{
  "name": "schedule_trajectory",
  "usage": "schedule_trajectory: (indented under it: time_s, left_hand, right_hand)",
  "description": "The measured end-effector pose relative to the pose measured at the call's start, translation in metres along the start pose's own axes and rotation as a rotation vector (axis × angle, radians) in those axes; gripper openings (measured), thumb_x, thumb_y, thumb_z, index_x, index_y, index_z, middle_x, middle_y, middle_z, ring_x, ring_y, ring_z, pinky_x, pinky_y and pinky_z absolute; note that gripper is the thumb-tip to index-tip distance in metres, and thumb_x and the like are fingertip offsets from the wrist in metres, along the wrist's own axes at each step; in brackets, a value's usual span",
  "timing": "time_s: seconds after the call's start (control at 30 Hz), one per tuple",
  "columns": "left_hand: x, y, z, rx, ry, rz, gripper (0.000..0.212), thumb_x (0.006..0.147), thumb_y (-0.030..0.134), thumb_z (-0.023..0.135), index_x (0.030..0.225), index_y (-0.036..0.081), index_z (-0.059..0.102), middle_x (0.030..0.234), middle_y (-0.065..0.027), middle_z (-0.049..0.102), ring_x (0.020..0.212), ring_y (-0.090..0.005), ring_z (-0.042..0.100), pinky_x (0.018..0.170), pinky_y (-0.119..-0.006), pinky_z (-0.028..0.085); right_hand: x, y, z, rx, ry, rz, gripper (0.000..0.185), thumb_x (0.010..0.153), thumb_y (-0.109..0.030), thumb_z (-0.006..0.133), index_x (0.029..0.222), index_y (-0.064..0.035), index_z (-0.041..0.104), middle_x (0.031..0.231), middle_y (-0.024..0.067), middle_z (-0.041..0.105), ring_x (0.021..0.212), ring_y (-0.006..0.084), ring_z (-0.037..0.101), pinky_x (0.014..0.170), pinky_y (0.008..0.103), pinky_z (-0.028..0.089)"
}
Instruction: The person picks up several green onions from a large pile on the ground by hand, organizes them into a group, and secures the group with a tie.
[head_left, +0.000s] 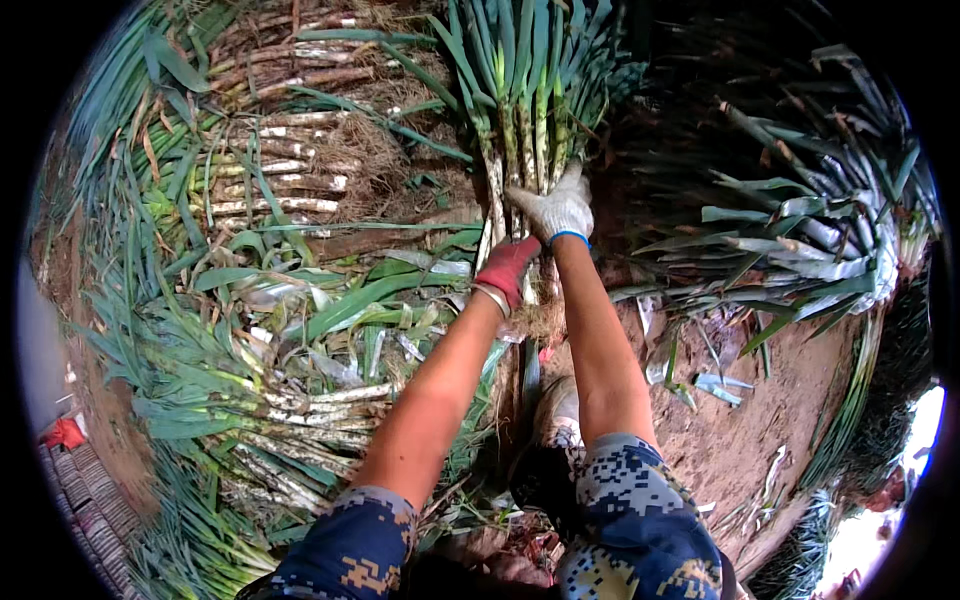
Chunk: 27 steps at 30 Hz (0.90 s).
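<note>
In front of me is a bundle of long green onions or leeks (525, 142), its blue-green leaves pointing away and its brown, hairy roots (541, 319) towards me. My left hand (510, 270), in a red-coated glove with a pale cuff, grips the lower white stalks. Slightly farther up, my right hand (559, 206) wears a white knit glove with a blue cuff edge. Its thumb lies across the stalks, and its fingers pass around the bundle's right side, where they are partly hidden.
Rows of soil-covered stalks (270, 161) lie to the left, with more stalks (322, 420) nearer me. Loose leaves (360, 304) litter the ground between them. On the right, a leafy pile (817, 232) sits beside bare earth (720, 442). My shoe (561, 412) shows below my hands.
</note>
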<state>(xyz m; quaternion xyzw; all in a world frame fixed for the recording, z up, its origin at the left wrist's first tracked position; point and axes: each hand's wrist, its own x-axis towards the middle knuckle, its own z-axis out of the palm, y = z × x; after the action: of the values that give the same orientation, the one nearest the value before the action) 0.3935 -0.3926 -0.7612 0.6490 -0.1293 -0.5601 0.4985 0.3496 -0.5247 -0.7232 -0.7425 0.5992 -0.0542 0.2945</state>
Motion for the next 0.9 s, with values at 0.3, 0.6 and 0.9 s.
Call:
schedule_trajectory:
  time_s: [0.3,0.6,0.9]
  left_hand:
    - [-0.289,0.004,-0.058,-0.242,-0.237,0.094,0.052,0.098,0.019,0.059,0.143,0.002,0.041,0.137,-0.0104,0.052,0.123,-0.0187,0.05,0.104,-0.034,0.041]
    - [-0.577,0.007,-0.189,-0.382,0.519,-0.17,0.037,0.096,0.026,0.062,0.126,0.005,0.056,0.112,-0.0049,0.065,0.098,-0.0174,0.062,0.088,-0.032,0.051]
    - [-0.649,0.012,-0.232,-0.796,0.36,0.342,0.046,0.097,0.034,0.057,0.134,0.006,0.051,0.126,-0.0129,0.061,0.11,-0.0244,0.061,0.096,-0.043,0.047]
  right_hand:
    - [0.005,-0.014,-0.005,-0.131,-0.105,0.092,0.13,0.056,-0.068,0.081,0.151,-0.0002,0.024,0.149,0.0229,0.039,0.135,0.034,0.044,0.11,0.0403,0.039]
    - [-0.187,-0.091,0.0,0.115,0.165,-0.307,0.112,0.072,-0.054,0.075,0.152,0.0006,0.019,0.153,0.0279,0.029,0.142,0.0379,0.031,0.116,0.0449,0.028]
    - [-0.533,-0.116,0.047,0.127,-0.485,-1.143,0.084,0.074,-0.022,0.079,0.141,0.0028,0.036,0.132,0.0274,0.051,0.119,0.0406,0.052,0.101,0.0449,0.044]
